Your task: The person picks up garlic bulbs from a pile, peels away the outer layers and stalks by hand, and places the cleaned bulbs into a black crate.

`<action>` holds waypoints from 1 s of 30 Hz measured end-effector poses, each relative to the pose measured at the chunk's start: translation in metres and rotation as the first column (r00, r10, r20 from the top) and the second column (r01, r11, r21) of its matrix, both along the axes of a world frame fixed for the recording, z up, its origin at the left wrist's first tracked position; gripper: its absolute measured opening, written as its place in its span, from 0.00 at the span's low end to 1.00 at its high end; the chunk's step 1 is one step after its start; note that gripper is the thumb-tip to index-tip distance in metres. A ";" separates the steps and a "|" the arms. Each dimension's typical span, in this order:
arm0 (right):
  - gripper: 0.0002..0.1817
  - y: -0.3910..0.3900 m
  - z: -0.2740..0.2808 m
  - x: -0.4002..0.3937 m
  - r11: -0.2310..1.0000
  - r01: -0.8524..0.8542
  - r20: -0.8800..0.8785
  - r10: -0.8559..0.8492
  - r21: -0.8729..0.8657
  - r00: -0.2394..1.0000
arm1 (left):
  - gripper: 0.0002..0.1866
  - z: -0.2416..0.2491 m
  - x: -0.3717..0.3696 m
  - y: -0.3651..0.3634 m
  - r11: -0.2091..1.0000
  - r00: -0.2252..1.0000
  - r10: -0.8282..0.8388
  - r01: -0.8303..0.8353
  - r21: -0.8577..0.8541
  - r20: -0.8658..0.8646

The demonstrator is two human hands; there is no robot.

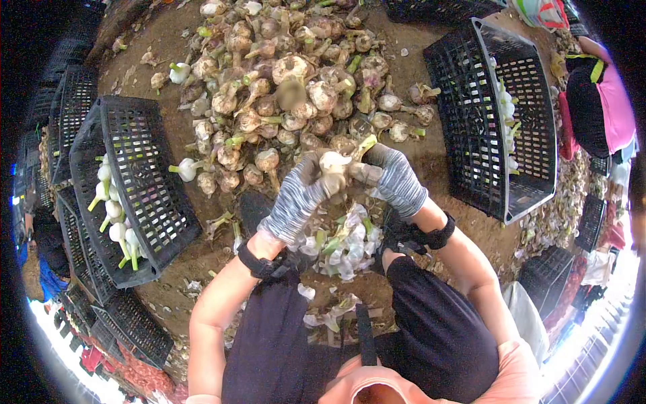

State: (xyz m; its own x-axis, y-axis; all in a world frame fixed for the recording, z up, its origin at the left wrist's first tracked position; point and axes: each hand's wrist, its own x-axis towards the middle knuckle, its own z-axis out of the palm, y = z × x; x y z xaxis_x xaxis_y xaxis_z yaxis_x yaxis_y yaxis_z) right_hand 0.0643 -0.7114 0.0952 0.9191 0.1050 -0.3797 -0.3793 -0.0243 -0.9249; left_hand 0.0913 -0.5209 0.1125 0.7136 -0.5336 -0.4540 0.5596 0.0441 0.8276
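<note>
A garlic bulb point(334, 161) with a pale, partly bared head and a yellow-green stem is between my two gloved hands, at the near edge of a heap of garlic point(269, 94). My left hand point(301, 200) has its fingers closed round the bulb from the left. My right hand point(396, 180) pinches at it from the right, close to the stem. Both gloves are grey knit with dark, dirty fingertips. Below my hands lies a pile of papery peelings and cut stems point(346, 242), between my legs.
On the left, a black crate point(151, 195) contains several cleaned white bulbs point(116, 232). Another black crate point(464, 128) with white bulbs stands on the right. One white bulb point(186, 169) lies on the dirt floor left of my hands. At the far right sits another person in pink point(612, 108).
</note>
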 end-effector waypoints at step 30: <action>0.10 -0.045 -0.038 0.007 0.952 0.038 0.173 0.016 -0.303 0.985 | 0.32 0.008 0.006 0.006 0.975 0.992 0.015 -0.043 -0.220 -0.126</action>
State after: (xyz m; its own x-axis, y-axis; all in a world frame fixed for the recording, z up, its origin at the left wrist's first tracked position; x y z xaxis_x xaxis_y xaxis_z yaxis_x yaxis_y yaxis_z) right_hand 0.0713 -0.7561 0.0574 0.9734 -0.0014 -0.2291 -0.2182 -0.3114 -0.9249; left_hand 0.0975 -0.5148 0.1203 0.6768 -0.6106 -0.4113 0.6516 0.2369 0.7206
